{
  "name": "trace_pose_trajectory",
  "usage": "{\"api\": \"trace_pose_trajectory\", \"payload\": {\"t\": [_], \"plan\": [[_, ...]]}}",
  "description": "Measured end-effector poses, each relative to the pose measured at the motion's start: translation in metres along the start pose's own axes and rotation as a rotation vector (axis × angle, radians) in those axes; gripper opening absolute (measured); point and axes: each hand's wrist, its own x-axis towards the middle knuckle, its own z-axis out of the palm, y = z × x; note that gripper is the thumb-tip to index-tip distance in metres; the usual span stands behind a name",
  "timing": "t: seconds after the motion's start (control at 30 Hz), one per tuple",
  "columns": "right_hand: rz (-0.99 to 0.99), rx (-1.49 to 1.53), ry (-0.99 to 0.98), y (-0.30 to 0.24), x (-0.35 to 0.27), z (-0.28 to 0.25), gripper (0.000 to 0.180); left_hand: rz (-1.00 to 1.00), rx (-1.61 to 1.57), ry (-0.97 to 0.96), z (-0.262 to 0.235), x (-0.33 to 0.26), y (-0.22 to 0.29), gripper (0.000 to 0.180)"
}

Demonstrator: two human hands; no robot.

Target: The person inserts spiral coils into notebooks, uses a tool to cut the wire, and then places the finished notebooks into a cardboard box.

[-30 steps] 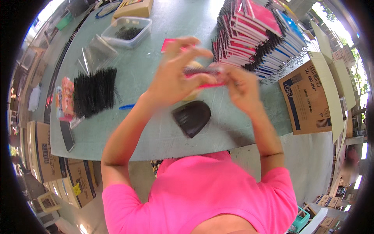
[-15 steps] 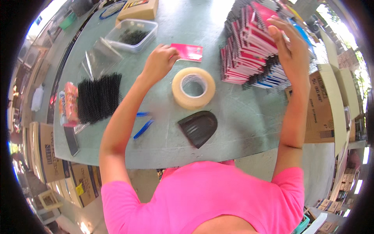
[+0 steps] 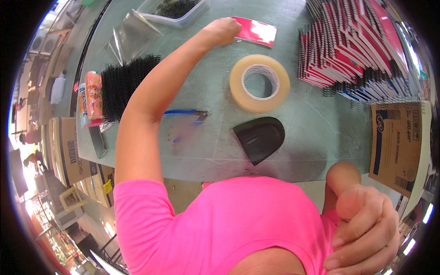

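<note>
My left hand (image 3: 223,31) reaches far across the table with its fingers closed at the left edge of a red booklet (image 3: 255,31), which lies flat on the tabletop. Raised close to the camera at lower right, my right hand (image 3: 364,229) has its fingers curled in, and no object shows in it. Between my arms lie a wide roll of clear tape (image 3: 237,94) and a black, rounded plastic piece (image 3: 261,140). Blue-handled nippers (image 3: 183,112) rest beside my left forearm, partly blurred.
Stacked red and blue spiral notebooks (image 3: 353,50) stand at far right, above a cardboard carton (image 3: 396,146). On the left are black spiral coils (image 3: 121,82), a pink patterned packet (image 3: 94,96) and clear plastic sleeves (image 3: 135,34). A plastic tub (image 3: 192,18) holds dark bits.
My right hand has left the notebook stack and come back toward me, its fingers now curled. My left hand stays at the red booklet. The whole view has shifted.
</note>
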Motion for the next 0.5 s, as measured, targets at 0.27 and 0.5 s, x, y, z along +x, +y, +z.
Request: {"api": "trace_pose_trajectory", "payload": {"t": [0.27,0.5], "plan": [[0.044,-0.440,0.122,-0.002,0.010,0.025,0.019,0.040,0.025,-0.093,-0.019,0.004,0.007,0.015],[-0.482,-0.211,0.012,0.013,0.001,-0.009,0.022,0.041,0.196,0.164,0.001,0.001,0.017,0.015]]}}
